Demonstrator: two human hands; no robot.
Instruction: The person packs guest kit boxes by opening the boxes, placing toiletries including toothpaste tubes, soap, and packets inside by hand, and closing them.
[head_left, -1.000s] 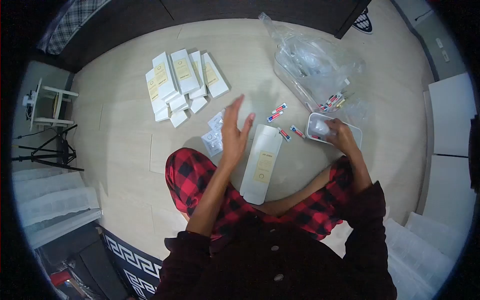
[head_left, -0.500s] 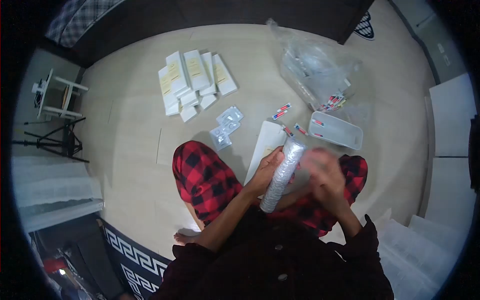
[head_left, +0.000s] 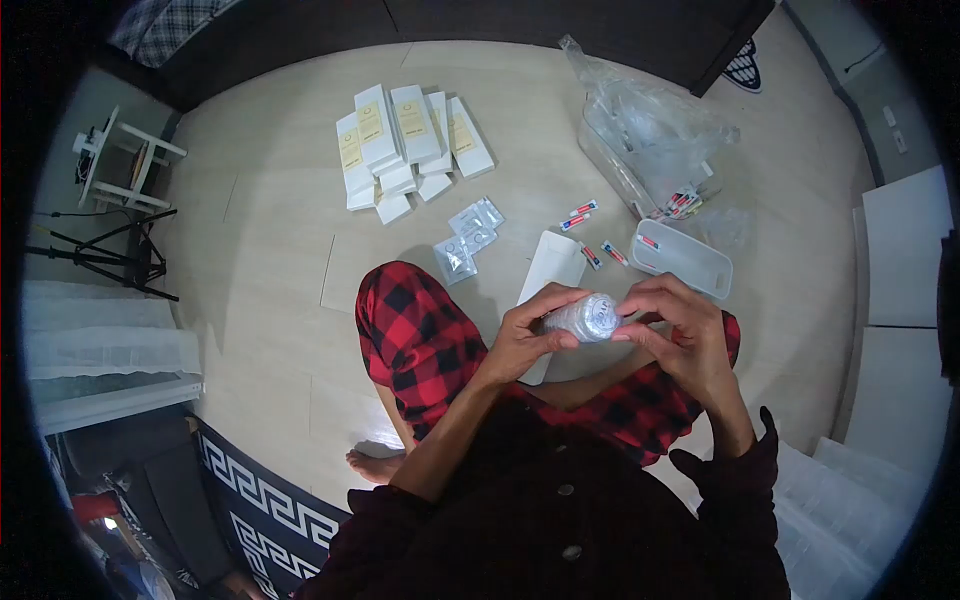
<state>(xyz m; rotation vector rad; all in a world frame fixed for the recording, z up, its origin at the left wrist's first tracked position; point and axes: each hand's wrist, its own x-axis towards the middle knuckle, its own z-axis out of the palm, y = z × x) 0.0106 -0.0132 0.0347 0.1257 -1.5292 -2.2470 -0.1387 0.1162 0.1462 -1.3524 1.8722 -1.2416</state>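
Observation:
A clear, shiny wrapped roll (head_left: pixel 587 319) is in my left hand (head_left: pixel 528 335), its round end tilted up toward the camera. My right hand (head_left: pixel 680 325) pinches at the edge of that end with thumb and fingers. Under the hands, partly covered, a flat white box (head_left: pixel 553 265) lies on the floor. Several small red, white and blue tubes (head_left: pixel 590 256) are scattered beyond it. To their left are several clear flat sachets (head_left: pixel 468 238). Beyond my right hand stands a white tray (head_left: pixel 707 273) with a small tube in it.
A pile of white boxes with beige labels (head_left: pixel 411 125) lies at the upper left. A clear bin (head_left: pixel 612 172) holds plastic bags and more tubes. My crossed legs in checked trousers (head_left: pixel 410 320) flank the white box. Dark furniture (head_left: pixel 480 20) runs along the far side.
My left hand left the sachets and took hold of the roll, then tipped its end upward. My right hand came from the tray to the roll's end. The view shifted slightly.

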